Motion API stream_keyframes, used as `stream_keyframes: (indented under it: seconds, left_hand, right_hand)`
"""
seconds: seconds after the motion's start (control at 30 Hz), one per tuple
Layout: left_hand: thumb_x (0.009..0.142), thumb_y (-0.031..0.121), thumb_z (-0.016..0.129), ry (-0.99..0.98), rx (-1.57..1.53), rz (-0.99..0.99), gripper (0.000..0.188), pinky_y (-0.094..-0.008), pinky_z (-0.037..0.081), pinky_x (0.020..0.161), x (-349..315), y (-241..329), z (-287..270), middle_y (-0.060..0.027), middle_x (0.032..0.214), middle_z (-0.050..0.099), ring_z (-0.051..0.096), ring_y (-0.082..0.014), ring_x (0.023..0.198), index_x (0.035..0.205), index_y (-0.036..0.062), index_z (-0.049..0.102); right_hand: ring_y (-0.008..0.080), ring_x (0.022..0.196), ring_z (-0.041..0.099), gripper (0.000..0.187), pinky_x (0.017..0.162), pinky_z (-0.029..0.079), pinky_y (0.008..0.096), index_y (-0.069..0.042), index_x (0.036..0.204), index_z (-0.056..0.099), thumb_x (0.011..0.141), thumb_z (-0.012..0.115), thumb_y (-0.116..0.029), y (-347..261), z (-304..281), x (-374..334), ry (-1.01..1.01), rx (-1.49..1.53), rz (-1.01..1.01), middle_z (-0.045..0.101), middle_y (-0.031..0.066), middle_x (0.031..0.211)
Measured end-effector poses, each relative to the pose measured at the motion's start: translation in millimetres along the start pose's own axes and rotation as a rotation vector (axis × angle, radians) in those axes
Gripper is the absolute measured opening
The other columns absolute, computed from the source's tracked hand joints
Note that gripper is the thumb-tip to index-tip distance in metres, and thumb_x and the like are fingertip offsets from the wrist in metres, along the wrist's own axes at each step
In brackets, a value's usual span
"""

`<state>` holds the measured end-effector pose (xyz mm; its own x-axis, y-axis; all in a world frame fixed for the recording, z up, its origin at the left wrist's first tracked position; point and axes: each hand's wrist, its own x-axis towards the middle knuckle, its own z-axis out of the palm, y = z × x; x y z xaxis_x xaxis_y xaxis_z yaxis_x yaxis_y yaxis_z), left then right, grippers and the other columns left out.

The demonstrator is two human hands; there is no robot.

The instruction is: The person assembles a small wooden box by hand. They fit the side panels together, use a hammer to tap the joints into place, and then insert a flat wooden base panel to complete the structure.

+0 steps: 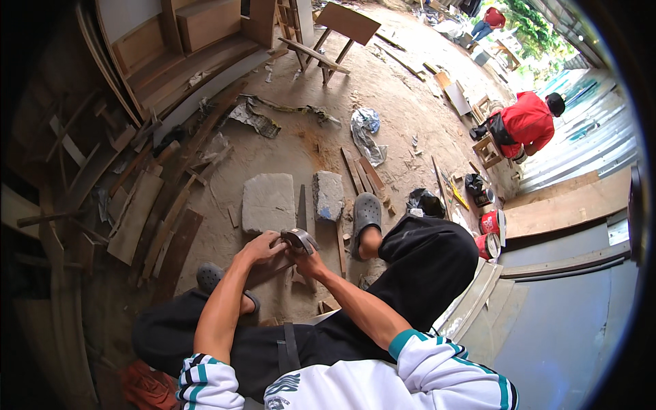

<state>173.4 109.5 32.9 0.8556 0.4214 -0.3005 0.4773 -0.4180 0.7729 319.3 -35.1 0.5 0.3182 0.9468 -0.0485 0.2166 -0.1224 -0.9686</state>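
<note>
My right hand (309,262) is closed round a hammer (298,239) close to its curved metal head. Beside it, my left hand (262,249) has its fingers bent together close to the hammer head; what they pinch is too small to tell. Below my hands a brown strip of wood (268,271) slants between my legs, partly hidden by my left forearm. A pale concrete slab (268,203) lies just beyond my left hand. To its right stands a smaller rough block (329,196), with a handsaw (305,208) lying in the gap, its handle end near my right hand.
Scrap boards (147,215) are heaped on the left. Wood strips (360,171) and crumpled plastic (367,133) lie ahead. Paint cans (492,222) and a black bag (425,202) sit to the right. A person in red (526,123) works farther off; a small wooden stand (335,41) is at the back.
</note>
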Motion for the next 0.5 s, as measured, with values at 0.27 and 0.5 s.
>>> stream_keyframes:
  seconds: [0.27,0.5]
  left_hand:
    - [0.091,0.036,0.065,-0.267,-0.402,-0.006,0.045,-0.0331,0.041,0.1,22.8,-21.8,-4.9,-0.009,0.122,0.062,0.054,-0.017,0.113,0.125,0.0061,0.059]
    - [0.091,0.039,0.064,-0.117,-0.328,0.085,0.038,-0.0347,0.046,0.086,17.1,-28.2,4.8,-0.0123,0.103,0.066,0.059,-0.0196,0.096,0.112,0.0068,0.062]
  right_hand:
    - [0.0221,0.092,0.062,0.035,0.078,0.05,0.0353,-0.008,0.123,0.058,0.091,0.066,-0.019,-14.9,5.0,-1.0,0.146,-0.109,-0.153,0.064,0.0109,0.104]
    - [0.0133,0.081,0.061,0.035,0.061,0.054,0.03,-0.008,0.111,0.063,0.088,0.073,-0.032,-11.6,4.0,-14.3,0.056,0.316,0.622,0.063,0.0004,0.094]
